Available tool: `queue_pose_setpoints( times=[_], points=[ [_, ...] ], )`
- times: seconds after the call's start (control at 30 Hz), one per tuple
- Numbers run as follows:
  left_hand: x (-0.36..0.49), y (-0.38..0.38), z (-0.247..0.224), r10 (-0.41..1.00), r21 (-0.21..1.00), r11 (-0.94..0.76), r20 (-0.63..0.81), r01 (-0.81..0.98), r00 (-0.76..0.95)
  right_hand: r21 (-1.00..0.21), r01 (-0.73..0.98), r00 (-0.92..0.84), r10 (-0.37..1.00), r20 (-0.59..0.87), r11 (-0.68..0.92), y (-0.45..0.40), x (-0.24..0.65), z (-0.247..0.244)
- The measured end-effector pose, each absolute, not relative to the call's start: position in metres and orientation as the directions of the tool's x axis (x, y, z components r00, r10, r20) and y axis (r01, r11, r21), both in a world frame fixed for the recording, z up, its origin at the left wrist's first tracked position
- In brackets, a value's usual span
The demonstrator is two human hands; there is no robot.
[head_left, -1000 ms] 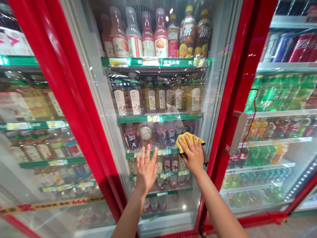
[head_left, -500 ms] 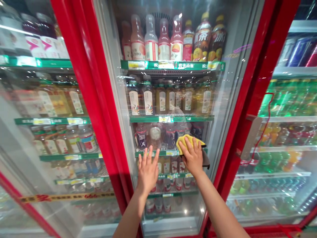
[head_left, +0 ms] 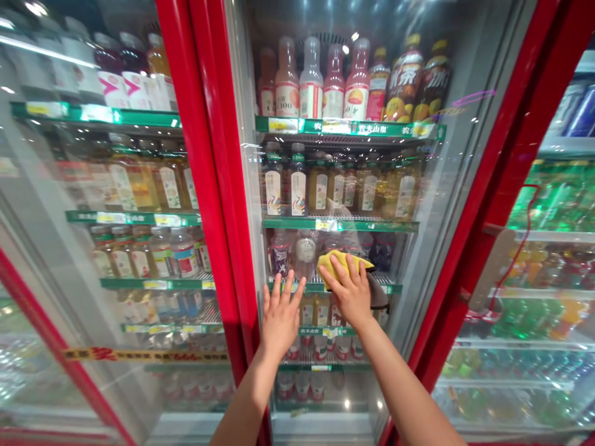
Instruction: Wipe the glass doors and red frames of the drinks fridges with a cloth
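Note:
My right hand (head_left: 349, 292) presses a yellow cleaning cloth (head_left: 335, 259) against the glass door (head_left: 344, 387) of a drinks fridge. Its fingers lie spread over the cloth, and a dark grey fold (head_left: 379, 296) of it hangs out at the right. To the left, my left hand (head_left: 281, 316) is held up with fingers spread and holds nothing. It is at the same pane; whether the palm touches the glass I cannot tell. Behind the door, shelves of bottles show, with a dark-labelled bottle (head_left: 280, 253) just above my left fingertips.
Red frames (head_left: 211, 186) border the door on both sides. A grey handle plate (head_left: 490, 269) with a thin red cord (head_left: 523, 238) is on the right frame. Neighbouring fridges hold more bottles (head_left: 171, 186). A yellow printed strip (head_left: 144, 355) crosses the left door.
My right hand has slid the cloth left across the glass, nearer to my left hand. The view has turned slightly left. My left hand stays spread, a little further left against the door.

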State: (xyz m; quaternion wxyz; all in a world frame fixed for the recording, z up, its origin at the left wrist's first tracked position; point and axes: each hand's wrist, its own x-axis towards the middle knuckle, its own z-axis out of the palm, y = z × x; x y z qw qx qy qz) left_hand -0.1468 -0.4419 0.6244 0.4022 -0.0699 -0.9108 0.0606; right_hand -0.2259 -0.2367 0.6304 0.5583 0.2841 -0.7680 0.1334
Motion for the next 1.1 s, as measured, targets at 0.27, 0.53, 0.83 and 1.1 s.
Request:
queue_pose_setpoints(
  times=[0.27,0.53,0.83,1.1],
  points=[
    [-0.141,-0.457,0.625,0.149,-0.158,0.986,0.728,0.048,-0.670,-0.168,-0.469,-0.268,0.042,0.963,0.867,-0.245,-0.238,0.669],
    [-0.136,-0.466,0.633,0.124,-0.153,0.988,0.722,0.018,-0.681,0.149,-0.561,-0.171,-0.290,0.942,0.815,-0.278,-0.221,0.657],
    [-0.125,-0.494,0.630,0.083,-0.136,0.990,0.800,-0.045,-0.595,-0.079,-0.576,-0.131,0.003,0.991,0.813,-0.321,-0.227,0.686],
    [-0.118,-0.514,0.626,0.070,-0.111,0.993,0.814,-0.036,-0.577,0.243,-0.601,-0.106,-0.377,0.920,0.761,-0.327,-0.214,0.652]
  ],
)
